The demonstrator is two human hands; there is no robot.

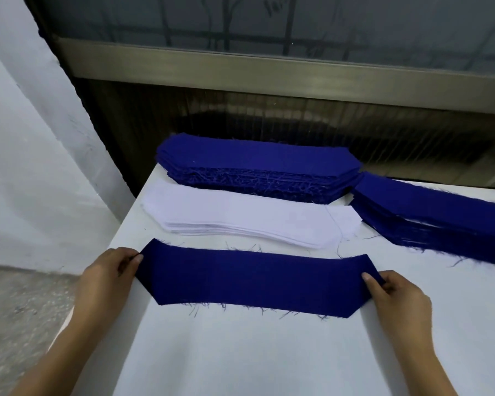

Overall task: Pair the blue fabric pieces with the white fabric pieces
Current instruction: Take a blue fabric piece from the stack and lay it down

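Holding one blue piece (pixel 255 281) by its two pointed ends, the left grip (pixel 109 277) pinches the left tip between thumb and fingers. The right grip (pixel 395 298) pinches the right tip the same way, so both are closed on the cloth. The strip lies stretched flat on the white surface (pixel 240 352), nearest the person. No white edge shows around it, so whether a white piece lies beneath cannot be told.

Just beyond it sits the white stack (pixel 240 215), a low pile of similarly shaped pieces with edges fanned a little toward the front. Close behind that stands a much taller blue stack (pixel 255 164), frayed threads along its side. To the right, a second blue stack (pixel 440 215) runs off at an angle toward the edge of view. Whether that one is supply or finished pairs cannot be told.

I judge the pairing far from done: the white and blue piles both look plentiful, and the piece in hand seems only now being laid out. Past the surface runs a metal window frame (pixel 269 70).
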